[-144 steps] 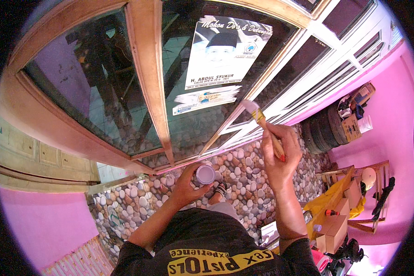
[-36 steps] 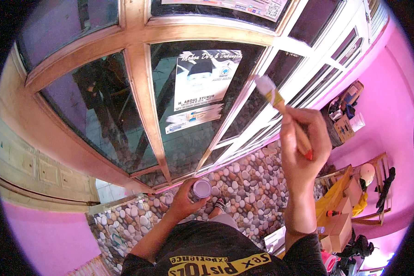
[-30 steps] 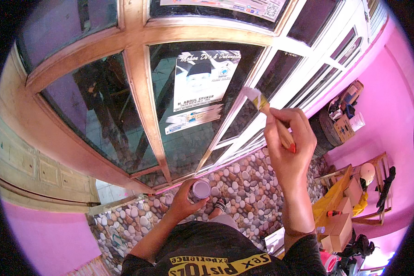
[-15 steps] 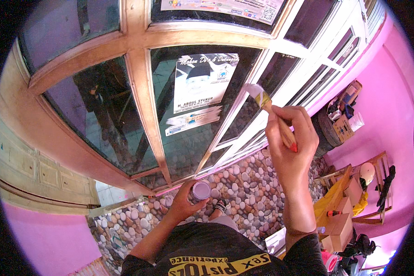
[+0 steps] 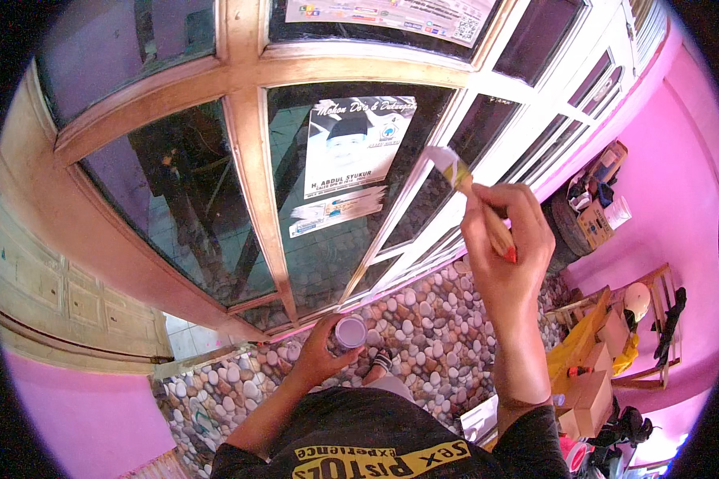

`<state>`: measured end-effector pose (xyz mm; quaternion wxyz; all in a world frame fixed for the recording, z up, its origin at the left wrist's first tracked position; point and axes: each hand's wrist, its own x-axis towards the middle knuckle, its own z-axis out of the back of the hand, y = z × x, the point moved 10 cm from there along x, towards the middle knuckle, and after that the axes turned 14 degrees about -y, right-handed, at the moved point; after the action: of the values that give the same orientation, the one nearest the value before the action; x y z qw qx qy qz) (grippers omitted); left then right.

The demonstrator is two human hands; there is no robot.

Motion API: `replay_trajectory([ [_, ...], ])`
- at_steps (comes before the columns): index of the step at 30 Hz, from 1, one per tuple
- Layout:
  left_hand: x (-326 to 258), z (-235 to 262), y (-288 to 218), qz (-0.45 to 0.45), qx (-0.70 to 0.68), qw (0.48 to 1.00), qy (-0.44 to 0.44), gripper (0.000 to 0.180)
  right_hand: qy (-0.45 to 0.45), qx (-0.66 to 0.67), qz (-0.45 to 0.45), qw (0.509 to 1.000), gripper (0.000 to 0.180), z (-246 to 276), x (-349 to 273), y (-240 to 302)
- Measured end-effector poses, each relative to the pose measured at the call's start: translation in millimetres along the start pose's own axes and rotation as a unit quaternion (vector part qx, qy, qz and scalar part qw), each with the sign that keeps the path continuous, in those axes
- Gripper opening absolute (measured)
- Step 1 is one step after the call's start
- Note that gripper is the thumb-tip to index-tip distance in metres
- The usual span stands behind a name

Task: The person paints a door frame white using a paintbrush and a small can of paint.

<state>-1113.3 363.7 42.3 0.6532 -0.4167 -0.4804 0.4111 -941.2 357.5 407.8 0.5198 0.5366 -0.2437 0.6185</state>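
Observation:
My right hand [image 5: 511,231] is closed round the wooden handle of a paintbrush [image 5: 461,177], whose whitish bristles touch or come very near the upright bar [image 5: 411,188] of the window frame. That bar is white along its upper part and tan-brown toward the bottom. Lower and to the left, my left hand [image 5: 319,351] grips a small round cup [image 5: 350,332] with pale greyish-lilac contents, held above the floor. A poster [image 5: 358,148] and a torn sticker [image 5: 337,211] are stuck on the glass pane left of the brush.
The frame [image 5: 244,72] is bare brown on the left and white on the right [image 5: 527,100]. Pebble-patterned flooring [image 5: 439,319] lies below. Cardboard boxes [image 5: 587,403], a wooden rack [image 5: 663,327] and a tyre [image 5: 566,227] with items on it stand along the pink wall [image 5: 655,176].
The view has shifted very slightly, so the window frame sits a little further right and lower. Both hands keep their hold, and the brush has barely moved.

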Motion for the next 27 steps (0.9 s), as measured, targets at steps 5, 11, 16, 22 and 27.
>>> replay_trajectory([
  [5,3,-4,-3,0.002,-0.003,1.000,0.009,0.074,-0.094,0.000,0.039,0.995,0.014,18,16,3],
  [11,2,5,2,0.009,0.000,1.000,-0.013,0.073,-0.009,0.034,-0.096,0.995,0.011,17,-29,-11],
  [16,0,8,6,0.025,-0.029,0.999,-0.008,0.074,0.118,0.027,-0.119,0.985,0.013,-23,-112,-41],
  [22,-3,9,20,0.020,-0.008,1.000,-0.012,0.073,0.152,0.036,-0.157,0.975,0.015,-65,-191,-73],
  [27,-3,10,16,0.021,0.008,1.000,-0.011,0.073,0.146,0.043,-0.199,0.968,0.016,-86,-224,-92],
])
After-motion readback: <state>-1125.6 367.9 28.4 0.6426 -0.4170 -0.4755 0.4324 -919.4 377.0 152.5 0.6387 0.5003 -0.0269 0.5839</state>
